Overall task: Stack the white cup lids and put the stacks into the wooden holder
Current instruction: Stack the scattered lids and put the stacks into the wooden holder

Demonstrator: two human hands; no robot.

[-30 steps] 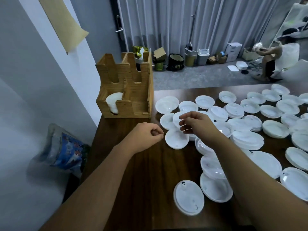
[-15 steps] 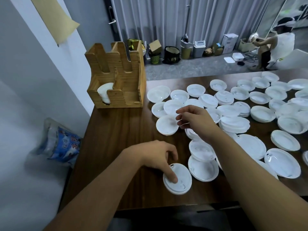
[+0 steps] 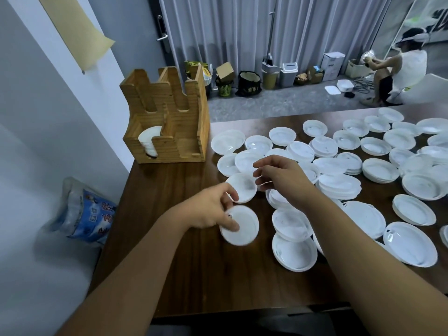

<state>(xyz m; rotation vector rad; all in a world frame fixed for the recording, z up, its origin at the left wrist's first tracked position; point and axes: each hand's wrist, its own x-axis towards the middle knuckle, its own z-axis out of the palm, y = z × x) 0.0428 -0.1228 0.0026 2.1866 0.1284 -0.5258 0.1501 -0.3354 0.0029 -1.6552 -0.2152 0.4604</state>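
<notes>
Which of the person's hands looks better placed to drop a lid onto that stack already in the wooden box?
Probably the left hand. It grips a lid and is on the side of the wooden holder, whose front slot holds a stack. The right hand hovers over loose lids, farther away.

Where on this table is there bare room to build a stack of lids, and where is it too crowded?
Bare wood lies in front of the wooden holder, left of the left hand, and along the near edge of the table between the forearms. Right of the right hand, the loose lids overlap and leave hardly any gaps.
</notes>
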